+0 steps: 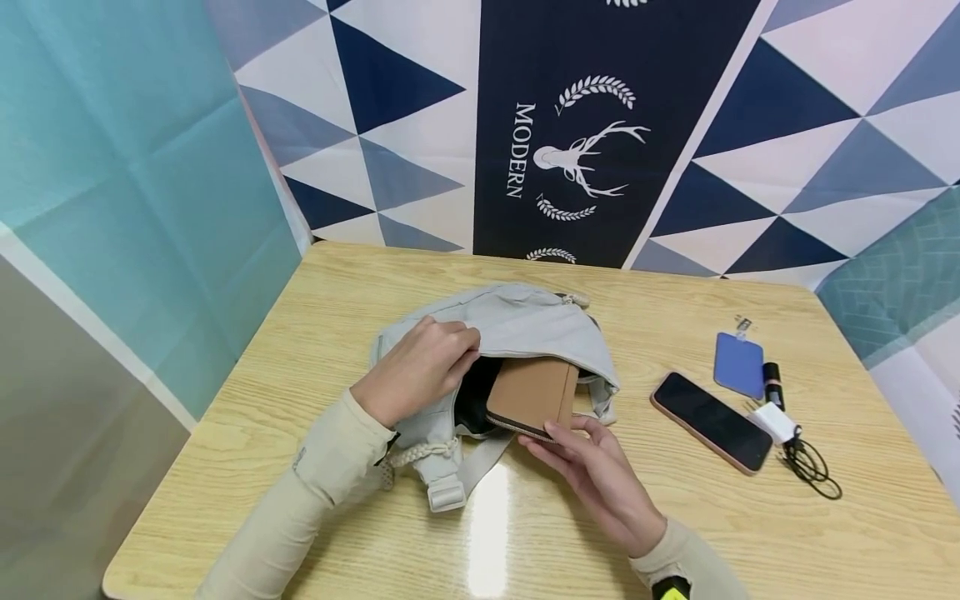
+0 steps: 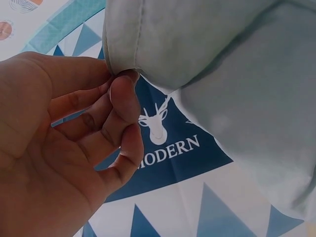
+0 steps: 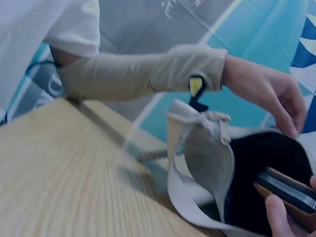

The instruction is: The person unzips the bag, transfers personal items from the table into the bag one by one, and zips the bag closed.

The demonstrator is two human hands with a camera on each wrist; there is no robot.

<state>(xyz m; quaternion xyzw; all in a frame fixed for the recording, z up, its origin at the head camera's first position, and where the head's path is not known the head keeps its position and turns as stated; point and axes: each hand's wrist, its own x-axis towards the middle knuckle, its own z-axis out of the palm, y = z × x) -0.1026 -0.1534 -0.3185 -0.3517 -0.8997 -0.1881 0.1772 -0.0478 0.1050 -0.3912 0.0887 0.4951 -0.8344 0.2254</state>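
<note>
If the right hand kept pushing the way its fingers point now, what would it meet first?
The right hand already touches the brown wallet, half inside the grey bag. Going on, wallet and fingers would probably enter the bag's dark opening, held open by the left hand; depth inside is unclear.

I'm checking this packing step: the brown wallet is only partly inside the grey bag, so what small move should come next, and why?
Probably the right hand should push the brown wallet further into the grey bag. Much of the wallet sticks out of the opening, the right fingertips already touch its near edge, and the left hand pinches the bag's rim, holding the mouth open.
</note>
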